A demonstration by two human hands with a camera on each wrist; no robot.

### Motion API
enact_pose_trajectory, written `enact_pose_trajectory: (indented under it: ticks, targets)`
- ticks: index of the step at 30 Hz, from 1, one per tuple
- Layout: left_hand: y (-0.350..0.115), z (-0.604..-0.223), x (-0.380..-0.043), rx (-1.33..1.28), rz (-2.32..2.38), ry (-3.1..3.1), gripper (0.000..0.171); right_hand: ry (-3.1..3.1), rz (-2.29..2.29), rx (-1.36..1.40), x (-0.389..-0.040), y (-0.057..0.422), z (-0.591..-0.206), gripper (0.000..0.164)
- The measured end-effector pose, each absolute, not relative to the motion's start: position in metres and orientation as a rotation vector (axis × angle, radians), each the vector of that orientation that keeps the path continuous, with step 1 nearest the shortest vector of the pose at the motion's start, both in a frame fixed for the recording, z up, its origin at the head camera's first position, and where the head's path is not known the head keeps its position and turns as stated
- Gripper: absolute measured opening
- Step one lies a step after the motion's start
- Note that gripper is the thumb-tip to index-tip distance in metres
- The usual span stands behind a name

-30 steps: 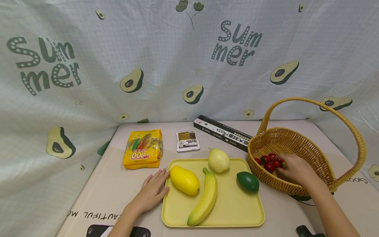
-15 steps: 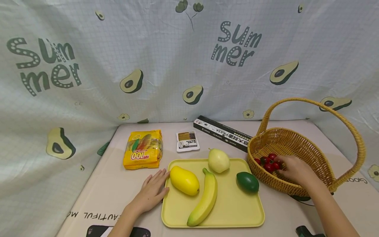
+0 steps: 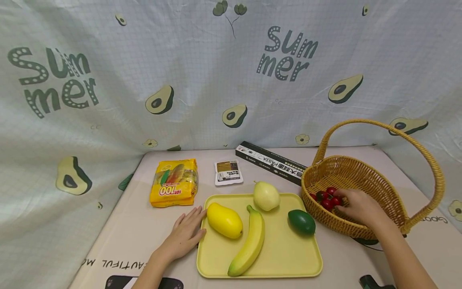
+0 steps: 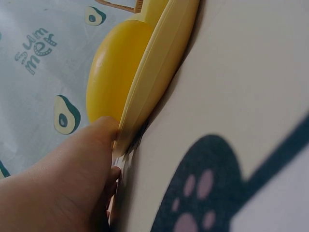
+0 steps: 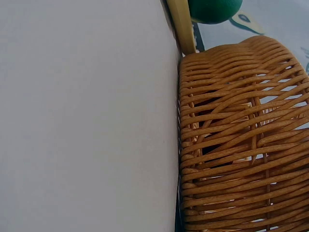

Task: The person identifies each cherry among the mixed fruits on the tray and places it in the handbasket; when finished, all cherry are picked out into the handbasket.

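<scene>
A pale yellow tray (image 3: 285,257) carries a yellow mango (image 3: 225,220), a banana (image 3: 249,243), a pale green pear (image 3: 266,196) and a dark green oval fruit (image 3: 301,222). My left hand (image 3: 183,237) lies flat beside the tray, fingers extended and thumb at its left rim. In the left wrist view the thumb touches the rim by the mango (image 4: 113,72). My right hand (image 3: 361,205) reaches into the wicker basket (image 3: 375,180), thumb and forefinger pinching at one of several glossy red cherries (image 3: 327,204). The basket wall (image 5: 246,145) hides this hand in the right wrist view.
Behind the tray lie a yellow snack bag (image 3: 174,182), a small white sachet (image 3: 229,172) and a long black pasta box (image 3: 272,161). The basket's tall handle (image 3: 429,156) arches over the right side. A dark object (image 3: 373,282) sits at the front right edge.
</scene>
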State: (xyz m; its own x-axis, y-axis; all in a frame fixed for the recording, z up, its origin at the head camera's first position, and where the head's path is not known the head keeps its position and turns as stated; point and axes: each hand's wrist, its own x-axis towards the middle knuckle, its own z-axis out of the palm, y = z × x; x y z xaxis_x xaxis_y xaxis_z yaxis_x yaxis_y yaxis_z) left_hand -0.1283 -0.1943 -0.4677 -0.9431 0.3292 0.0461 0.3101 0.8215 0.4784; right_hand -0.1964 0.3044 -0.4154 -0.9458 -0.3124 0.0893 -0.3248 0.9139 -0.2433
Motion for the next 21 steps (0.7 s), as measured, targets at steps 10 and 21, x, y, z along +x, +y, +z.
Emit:
enact_pose_trajectory:
  ticks: [10, 21]
  targets:
    - [-0.1943, -0.4675, -0.1292, 0.525, 0.769, 2.966, 0.056, -3.017, 0.360, 0.497, -0.1976, 0.3037, -0.4140, 0.031]
    - [-0.1931, -0.4682, -0.1320, 0.525, 0.766, 2.965, 0.056, -2.904, 0.327, 0.485, -0.1958, 0.3037, -0.4109, 0.033]
